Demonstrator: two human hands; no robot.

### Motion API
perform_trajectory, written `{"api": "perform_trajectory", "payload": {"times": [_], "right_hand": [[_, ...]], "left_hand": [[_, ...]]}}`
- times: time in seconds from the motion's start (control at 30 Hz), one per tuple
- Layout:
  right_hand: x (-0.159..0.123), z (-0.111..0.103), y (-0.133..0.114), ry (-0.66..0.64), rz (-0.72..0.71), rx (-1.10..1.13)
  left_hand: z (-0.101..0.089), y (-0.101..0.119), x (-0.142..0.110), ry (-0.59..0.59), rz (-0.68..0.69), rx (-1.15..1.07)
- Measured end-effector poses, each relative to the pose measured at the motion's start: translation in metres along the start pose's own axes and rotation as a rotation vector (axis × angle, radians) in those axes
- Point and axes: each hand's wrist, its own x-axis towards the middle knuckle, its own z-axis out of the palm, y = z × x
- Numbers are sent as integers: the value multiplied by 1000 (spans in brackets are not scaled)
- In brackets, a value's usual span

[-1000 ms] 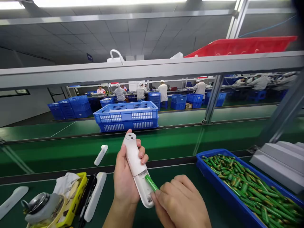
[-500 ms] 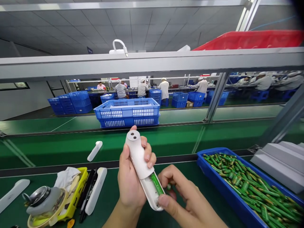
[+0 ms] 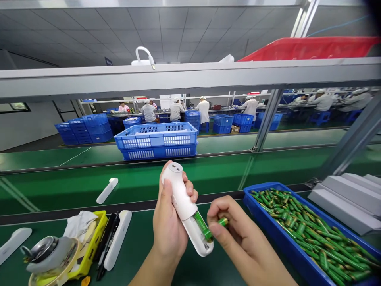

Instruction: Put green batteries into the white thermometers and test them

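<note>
My left hand is wrapped round a white handheld device, held upright with its open battery bay facing me. One green battery lies in the bay. My right hand pinches a second green battery at the bay's edge, right beside the first one. To the right, a blue tray holds several loose green batteries.
A white device lies on the green conveyor belt. Beside my left arm are a white part, black pens, a yellow bin with a cloth, and a metal-topped jar. Blue crates and seated workers lie beyond. Grey blocks sit right.
My right hand pressed the first battery into the bay, then drew back and now brings a second battery to the opening. The device tilted slightly right, and the white device on the belt moved left.
</note>
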Motion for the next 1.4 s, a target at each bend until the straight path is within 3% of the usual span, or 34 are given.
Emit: {"api": "perform_trajectory", "payload": {"times": [0.1,0.17,0.3,0.43,0.53,0.63,0.73,0.93,1.03,1.1,1.27,1.33,1.4], "right_hand": [[1,5,1,40,100,-11],[3,6,3,84,66,-70],[4,7,9,90,-110,-220],[4,12,13,54,-361,-402],[5,15,17,144,-440,-407],[5,11,18,247,-307,-281],[6,4,15,201,-92,-93],[7,-1,6,36,41,192],[10,0,7,-66,108,415],[11,2,8,-163,160,575],[15,11,14,-285,182,781],[16,14,15,-232,149,686],[16,15,16,-159,90,466]], "left_hand": [[0,-7,-5,-3,-76,35],[-1,-10,-7,-17,-102,60],[-5,-7,-3,-12,-112,100],[-9,-1,5,75,-21,73],[-10,1,8,54,17,49],[-8,2,5,-115,-5,50],[-6,2,0,-308,-61,157],[-11,4,4,-289,16,390],[-19,11,12,-389,-63,384],[-25,15,16,-444,-43,393],[-27,15,18,-446,35,435],[-27,15,22,-357,16,408],[-33,16,34,-189,-21,396]]}}
